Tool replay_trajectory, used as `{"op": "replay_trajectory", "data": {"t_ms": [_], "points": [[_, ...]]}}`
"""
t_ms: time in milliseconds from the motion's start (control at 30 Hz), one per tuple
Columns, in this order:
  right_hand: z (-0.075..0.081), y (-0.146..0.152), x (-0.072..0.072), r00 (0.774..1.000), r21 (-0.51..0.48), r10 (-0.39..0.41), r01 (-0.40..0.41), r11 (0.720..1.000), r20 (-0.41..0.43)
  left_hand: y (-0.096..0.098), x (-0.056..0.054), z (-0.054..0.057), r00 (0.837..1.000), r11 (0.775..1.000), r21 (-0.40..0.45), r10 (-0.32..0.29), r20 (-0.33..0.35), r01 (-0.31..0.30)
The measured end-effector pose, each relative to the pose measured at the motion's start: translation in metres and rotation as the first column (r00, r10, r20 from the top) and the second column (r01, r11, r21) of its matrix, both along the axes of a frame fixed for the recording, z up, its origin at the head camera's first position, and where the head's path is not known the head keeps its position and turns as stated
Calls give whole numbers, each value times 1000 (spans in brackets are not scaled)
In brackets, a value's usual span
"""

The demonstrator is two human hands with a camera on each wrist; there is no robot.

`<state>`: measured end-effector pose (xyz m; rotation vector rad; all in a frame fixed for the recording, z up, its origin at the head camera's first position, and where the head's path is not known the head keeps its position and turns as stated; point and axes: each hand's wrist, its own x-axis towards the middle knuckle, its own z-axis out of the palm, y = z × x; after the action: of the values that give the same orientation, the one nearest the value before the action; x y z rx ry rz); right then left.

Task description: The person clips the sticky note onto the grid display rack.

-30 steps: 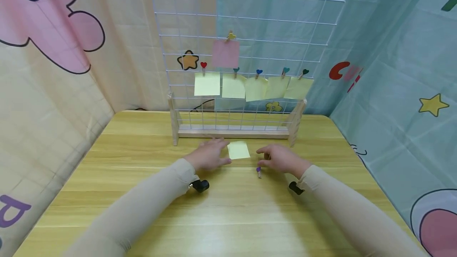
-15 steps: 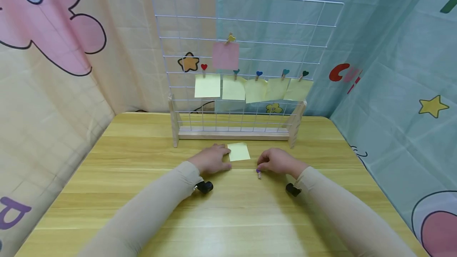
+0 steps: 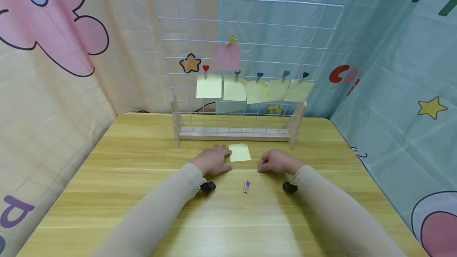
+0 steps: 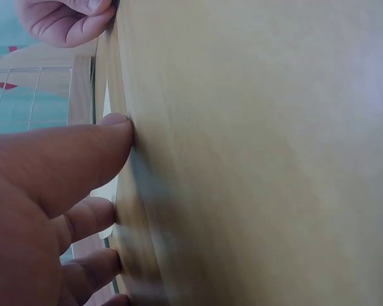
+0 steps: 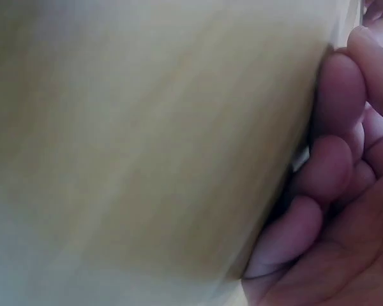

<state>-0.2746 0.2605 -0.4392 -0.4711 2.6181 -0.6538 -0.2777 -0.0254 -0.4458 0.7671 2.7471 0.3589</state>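
Observation:
A pale yellow sticky note [image 3: 240, 152] lies flat on the wooden table. My left hand [image 3: 213, 160] rests at the note's left edge, fingers and thumb spread; in the left wrist view its thumb [image 4: 112, 143] touches the tabletop. My right hand [image 3: 276, 161] rests on the table to the right of the note. Its fingers [image 5: 341, 89] are curled in with the thumb against the index finger, and nothing shows between them. A small wooden clothespin with a purple heart [image 3: 246, 186] lies on the table between the hands, nearer to me and apart from both.
Behind the hands stands a white wire grid [image 3: 250, 21] on a wooden base [image 3: 233, 135]. Small heart clothespins hold several yellow notes [image 3: 209, 86] in a row on it. A pink note [image 3: 227, 57] hangs above under a yellow clothespin [image 3: 232, 40]. Printed curtains surround the table.
The clothespin has shifted left and toward me, away from the right hand's fingertips. The right hand's fingers have curled in. My left hand has settled beside the note, which stays in place.

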Motion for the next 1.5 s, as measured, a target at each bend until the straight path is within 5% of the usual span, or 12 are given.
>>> {"op": "replay_trajectory", "data": {"t_ms": [333,500,867,967,1133,1500], "points": [[4,-2,2,999,-48,-15,17,999,49,0,-3,1,1000,1000,8,-9,12,9],[14,-18,18,991,-23,127,-126,992,43,-2,-10,4,1000,999,41,-2,17,2],[15,-55,47,918,75,389,-383,921,-78,5,-33,0,994,990,103,104,-30,-100],[14,-55,48,915,102,391,-381,919,-102,8,-35,1,994,992,68,110,-24,-109],[15,-54,48,940,127,332,-321,939,-80,9,-35,3,994,993,33,111,-20,-111],[17,-50,51,943,152,320,-303,941,-98,10,-34,4,991,985,113,132,21,-133]]}}
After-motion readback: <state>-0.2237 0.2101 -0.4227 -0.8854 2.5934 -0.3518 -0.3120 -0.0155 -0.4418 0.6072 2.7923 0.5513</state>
